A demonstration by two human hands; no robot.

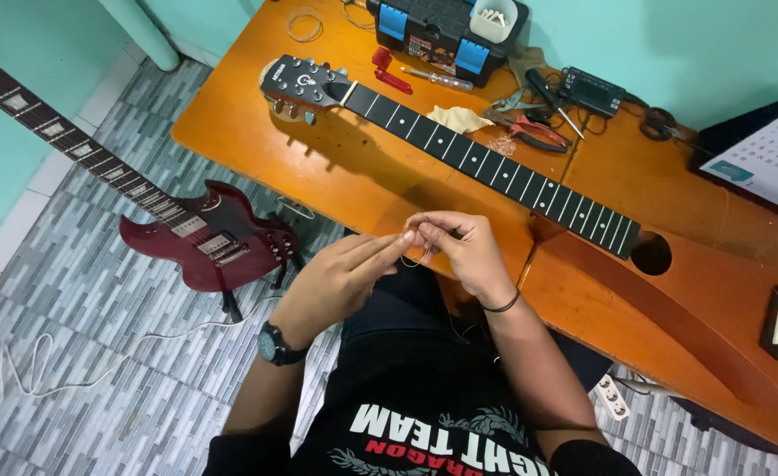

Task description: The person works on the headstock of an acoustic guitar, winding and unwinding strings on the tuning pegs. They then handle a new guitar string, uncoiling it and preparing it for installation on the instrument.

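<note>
We see the left hand (340, 275) and the right hand (459, 249) meeting just in front of the orange acoustic guitar (697, 300) that lies on the orange wooden surface (248, 115), the fingers (387, 247) of both pressed together, pinching a thin coiled guitar string (417, 257) between them. Beyond the guitar's black fretboard (495, 163) we make out red-handled pliers (530, 132), a pale cloth (457, 118) and a black toolbox with blue latches (433, 33). To the left of the guitar, a dark red electric guitar (204, 238) rests over the grey tiled floor (71, 308).
</note>
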